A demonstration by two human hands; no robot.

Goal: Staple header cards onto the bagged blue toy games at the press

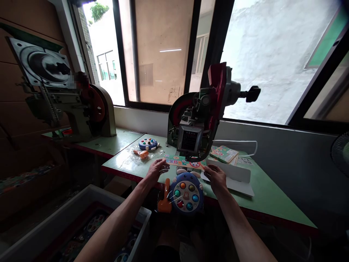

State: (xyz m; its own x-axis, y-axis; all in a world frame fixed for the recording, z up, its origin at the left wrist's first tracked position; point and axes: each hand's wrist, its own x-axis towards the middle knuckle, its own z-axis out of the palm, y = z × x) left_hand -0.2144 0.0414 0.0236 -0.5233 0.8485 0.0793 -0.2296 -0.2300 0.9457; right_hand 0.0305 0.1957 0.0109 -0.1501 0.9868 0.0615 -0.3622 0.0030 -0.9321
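The left hand [157, 171] and right hand [216, 177] were found with fingers pinching opposite ends of the card [178, 161], apparently to level it at the machine [200, 109], while the toy [186, 195] and hammer [165, 204] hung below and between those fingers, presumably because the card bore their weight.

Workshop of factory type, evidenced by: red-bodied bench machine [218, 91] on green-topped worktable [272, 207]; second heavy machine [75, 100], large wheel at side, on adjoining table [120, 140]; long printed card [177, 161]; blue round toy [188, 193] in clear plastic; stack of printed cards [225, 154]; large plastic crate [106, 194] holding several similar toys [95, 222]; dark-framed windows [163, 54]; fan [340, 151], right edge.
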